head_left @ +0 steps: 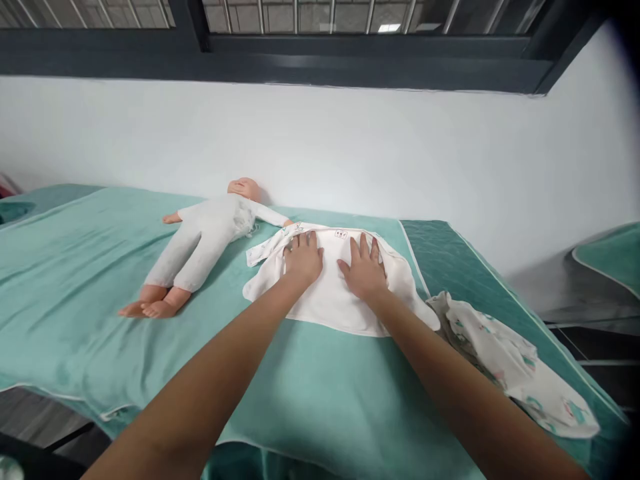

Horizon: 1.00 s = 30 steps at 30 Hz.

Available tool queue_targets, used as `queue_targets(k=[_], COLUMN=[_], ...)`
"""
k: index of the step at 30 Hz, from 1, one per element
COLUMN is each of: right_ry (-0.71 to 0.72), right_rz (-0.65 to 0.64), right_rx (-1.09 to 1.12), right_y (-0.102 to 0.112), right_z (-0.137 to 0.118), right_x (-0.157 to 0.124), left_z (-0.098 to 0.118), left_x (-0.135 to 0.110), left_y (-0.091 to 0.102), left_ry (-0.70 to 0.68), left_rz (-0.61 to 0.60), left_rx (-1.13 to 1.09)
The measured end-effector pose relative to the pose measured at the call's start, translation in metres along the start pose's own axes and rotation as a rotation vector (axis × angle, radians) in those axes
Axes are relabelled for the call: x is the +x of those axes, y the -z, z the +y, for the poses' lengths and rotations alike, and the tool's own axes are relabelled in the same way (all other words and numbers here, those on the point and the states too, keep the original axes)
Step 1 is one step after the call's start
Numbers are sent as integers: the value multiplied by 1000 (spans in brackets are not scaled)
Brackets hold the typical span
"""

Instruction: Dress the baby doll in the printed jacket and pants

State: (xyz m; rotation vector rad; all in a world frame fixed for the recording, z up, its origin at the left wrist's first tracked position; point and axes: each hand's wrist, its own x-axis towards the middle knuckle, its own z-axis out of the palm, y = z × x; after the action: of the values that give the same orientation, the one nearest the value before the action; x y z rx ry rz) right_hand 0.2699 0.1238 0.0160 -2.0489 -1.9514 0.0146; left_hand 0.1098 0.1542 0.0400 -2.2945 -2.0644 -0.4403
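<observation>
Centrally, the white garment lies on the green sheet right of the doll, left hand and right hand flat upon it, each grip spread, unclamped, apparently steadying it.

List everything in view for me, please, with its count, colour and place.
Doll: 1, white and pink, left of garment
Garment: 1, white, under both hands
Printed garment: 1, white and green, right
Cover: 1, light green, under doll and garment
Dark cloth: count unclear, dark green, both ends
Wall: 1, white, behind
Window: 1, dark frame, top
Bars: several, pale, in window
Green surface: 1, green, right edge
Red thing: 1, red, left edge
Floor: 1, grey, bottom left
Left hand: 1, bare, on garment
Right hand: 1, bare, on garment
Forearms: 2, bare, bottom
</observation>
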Motion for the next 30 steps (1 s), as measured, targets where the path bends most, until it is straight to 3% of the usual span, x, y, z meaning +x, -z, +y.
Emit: queue_targets(k=[6, 12, 16, 20, 26, 30], right_ry=[33, 142, 230, 186, 156, 139], right_rz=[45, 8, 50, 13, -184, -204], right_rx=[3, -57, -66, -16, 18, 32], right_y=[-17, -10, -3, -9, -21, -23], right_z=[12, 11, 20, 26, 25, 25], right_x=[18, 21, 27, 33, 44, 49], left_z=[-15, -11, -9, -10, -12, -13], left_x=[15, 5, 0, 2, 10, 12], left_y=[-29, -20, -14, -17, -23, -24], left_ry=[-7, 5, 11, 36, 62, 63], left_rz=[53, 120, 166, 84, 2, -38], left_rx=[5, 37, 55, 34, 70, 89])
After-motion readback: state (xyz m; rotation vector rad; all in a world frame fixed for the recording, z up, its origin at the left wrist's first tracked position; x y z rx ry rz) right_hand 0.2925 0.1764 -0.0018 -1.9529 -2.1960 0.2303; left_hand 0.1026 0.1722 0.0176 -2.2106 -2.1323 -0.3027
